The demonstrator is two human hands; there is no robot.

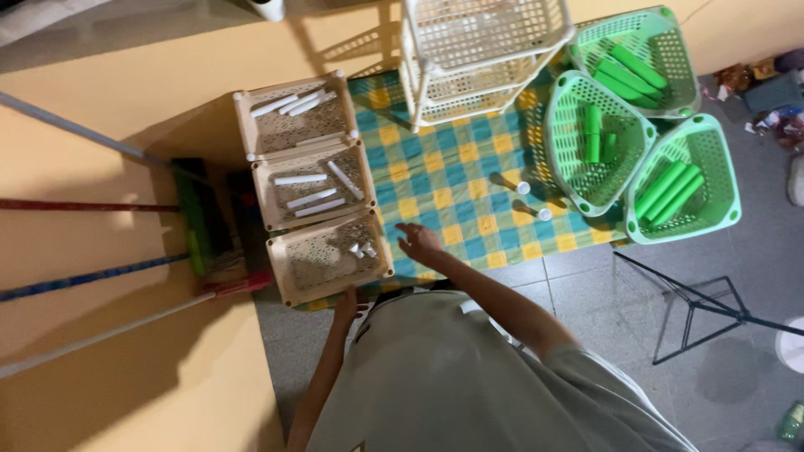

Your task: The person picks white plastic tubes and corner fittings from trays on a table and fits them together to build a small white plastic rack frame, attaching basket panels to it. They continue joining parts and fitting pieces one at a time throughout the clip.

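The right hand (416, 243) hovers over the checked cloth (456, 180), fingers spread, grip open and empty, just beside the nearest cream basket (331, 259). The left hand (347, 303) touches that basket's near rim; whether its grip is closed cannot be told. Two more cream baskets with white tubes (311, 201) stand beyond it. Green baskets (682, 180) lie well apart, across the cloth.

Open checked cloth (456, 180) ahead of my right hand (416, 243), only two small capped tubes (533, 201) upright on it. Cream baskets (314, 192) wall the left, green baskets (636, 125) the right, a white rack (477, 59) blocks the far end.
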